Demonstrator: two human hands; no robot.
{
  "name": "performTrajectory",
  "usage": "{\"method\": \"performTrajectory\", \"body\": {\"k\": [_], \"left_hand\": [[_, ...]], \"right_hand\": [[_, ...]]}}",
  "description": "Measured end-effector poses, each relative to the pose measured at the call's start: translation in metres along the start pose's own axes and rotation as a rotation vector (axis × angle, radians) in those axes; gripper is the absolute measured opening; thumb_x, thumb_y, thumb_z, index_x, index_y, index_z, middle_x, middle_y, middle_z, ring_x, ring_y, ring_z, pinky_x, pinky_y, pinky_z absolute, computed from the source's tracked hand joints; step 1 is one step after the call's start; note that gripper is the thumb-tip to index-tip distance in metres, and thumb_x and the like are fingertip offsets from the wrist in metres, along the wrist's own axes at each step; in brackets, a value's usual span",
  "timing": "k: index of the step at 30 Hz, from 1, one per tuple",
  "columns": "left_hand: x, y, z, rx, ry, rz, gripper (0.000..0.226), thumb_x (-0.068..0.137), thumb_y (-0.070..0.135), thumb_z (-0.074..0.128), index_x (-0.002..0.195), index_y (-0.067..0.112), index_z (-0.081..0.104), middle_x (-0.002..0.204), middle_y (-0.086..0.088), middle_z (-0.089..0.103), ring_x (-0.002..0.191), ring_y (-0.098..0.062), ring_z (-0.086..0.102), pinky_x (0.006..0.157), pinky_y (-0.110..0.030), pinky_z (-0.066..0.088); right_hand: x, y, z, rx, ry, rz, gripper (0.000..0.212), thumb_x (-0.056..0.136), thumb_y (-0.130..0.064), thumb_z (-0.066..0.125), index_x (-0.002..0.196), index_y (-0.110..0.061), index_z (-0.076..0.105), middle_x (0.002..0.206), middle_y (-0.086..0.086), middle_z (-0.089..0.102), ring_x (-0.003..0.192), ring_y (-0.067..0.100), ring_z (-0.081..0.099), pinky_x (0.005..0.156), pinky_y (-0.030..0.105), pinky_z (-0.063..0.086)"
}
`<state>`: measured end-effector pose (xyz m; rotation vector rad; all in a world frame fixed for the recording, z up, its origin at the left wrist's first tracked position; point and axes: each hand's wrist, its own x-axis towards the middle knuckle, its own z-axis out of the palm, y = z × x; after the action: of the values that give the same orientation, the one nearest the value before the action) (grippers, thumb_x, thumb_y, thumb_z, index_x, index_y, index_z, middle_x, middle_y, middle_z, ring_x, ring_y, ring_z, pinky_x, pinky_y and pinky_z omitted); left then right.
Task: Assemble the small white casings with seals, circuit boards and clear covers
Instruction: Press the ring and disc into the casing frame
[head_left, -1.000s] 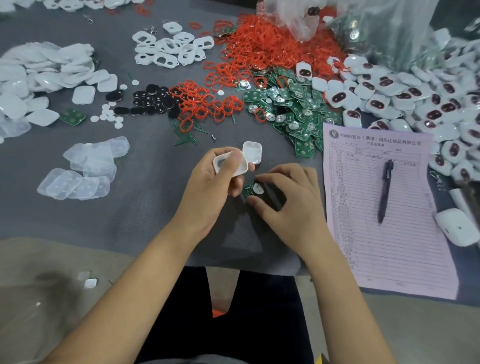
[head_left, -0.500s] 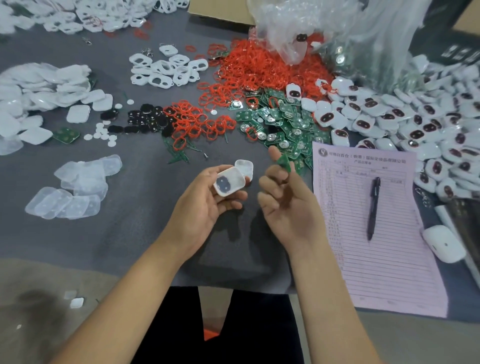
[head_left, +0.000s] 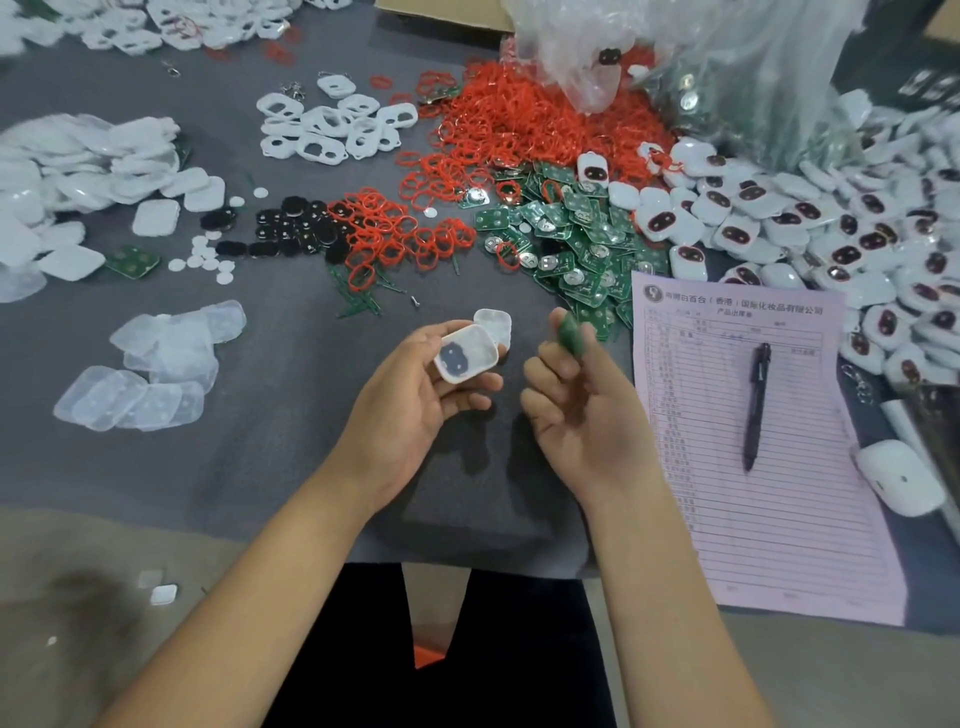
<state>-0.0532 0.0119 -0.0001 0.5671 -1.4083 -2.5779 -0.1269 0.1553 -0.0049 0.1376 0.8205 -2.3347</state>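
White casing (head_left: 466, 357) in left hand's (head_left: 415, 400) fingertips, open side up.

Black pen (head_left: 756, 405) on pink form (head_left: 769, 493)

A single head-worn wide-angle camera is looking forward and steeply down from above the person's lap, sitting close over the near edge of the table (head_left: 249, 467), with both forearms reaching up from the bottom of the frame.
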Motion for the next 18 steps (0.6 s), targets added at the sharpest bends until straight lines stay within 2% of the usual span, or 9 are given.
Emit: {"method": "performTrajectory", "body": {"k": [2,4,6,8,11,14,18], "left_hand": [[0.001,0.0,0.001,-0.007,0.001,-0.022,0.039,0.109,0.015,0.026,0.123,0.005,0.062,0.107,-0.014,0.077,0.082,-0.021,0.075,0.072,-0.027,0.061],[0.002,0.0,0.0,-0.007,-0.008,-0.04,0.041,0.109,0.015,0.027,0.126,0.005,0.063,0.115,-0.016,0.076,0.09,-0.023,0.077,0.077,-0.028,0.062],[0.002,-0.001,-0.001,0.015,-0.032,-0.044,0.043,0.109,0.014,0.026,0.126,0.008,0.065,0.116,-0.012,0.077,0.097,-0.022,0.076,0.081,-0.028,0.061],[0.002,-0.002,-0.002,0.048,-0.05,-0.036,0.045,0.109,0.012,0.024,0.124,0.012,0.066,0.115,-0.008,0.078,0.102,-0.019,0.075,0.084,-0.028,0.06],[0.003,-0.003,-0.002,0.062,-0.054,-0.031,0.044,0.11,0.011,0.024,0.124,0.013,0.066,0.114,-0.004,0.078,0.103,-0.016,0.075,0.085,-0.027,0.06],[0.004,-0.003,-0.004,0.013,-0.058,-0.039,0.038,0.111,0.011,0.028,0.126,0.011,0.063,0.114,-0.005,0.078,0.101,-0.016,0.076,0.082,-0.026,0.06],[0.003,-0.002,-0.003,-0.005,-0.038,-0.033,0.027,0.111,0.01,0.033,0.12,0.005,0.058,0.105,-0.005,0.079,0.095,-0.015,0.076,0.078,-0.026,0.061]], "right_hand": [[-0.002,0.008,0.002,-0.285,0.057,-0.221,0.018,0.108,-0.016,0.049,0.115,-0.02,0.065,0.069,-0.002,0.046,0.057,0.007,0.043,0.044,0.019,0.035],[-0.004,0.016,0.003,-0.615,0.107,-0.457,0.023,0.105,-0.008,0.057,0.12,-0.024,0.064,0.072,0.011,0.053,0.056,0.011,0.047,0.044,0.023,0.039],[-0.006,0.023,0.003,-0.801,0.14,-0.571,0.025,0.101,-0.011,0.066,0.122,-0.025,0.063,0.077,0.015,0.064,0.05,0.012,0.05,0.045,0.024,0.043],[-0.007,0.026,0.004,-0.838,0.167,-0.614,0.019,0.097,-0.014,0.072,0.113,-0.021,0.067,0.08,0.006,0.073,0.048,0.011,0.053,0.045,0.023,0.044],[-0.007,0.026,0.004,-0.846,0.183,-0.641,0.008,0.095,-0.014,0.073,0.102,-0.017,0.074,0.079,0.007,0.072,0.05,0.014,0.055,0.048,0.023,0.045],[-0.006,0.028,0.001,-0.851,0.139,-0.626,0.012,0.098,-0.021,0.067,0.105,-0.025,0.076,0.091,0.019,0.068,0.063,0.022,0.06,0.052,0.027,0.05],[-0.006,0.03,-0.001,-0.911,0.191,-0.649,0.02,0.1,-0.026,0.065,0.117,-0.023,0.074,0.09,0.01,0.072,0.058,0.017,0.06,0.053,0.027,0.049]]}}
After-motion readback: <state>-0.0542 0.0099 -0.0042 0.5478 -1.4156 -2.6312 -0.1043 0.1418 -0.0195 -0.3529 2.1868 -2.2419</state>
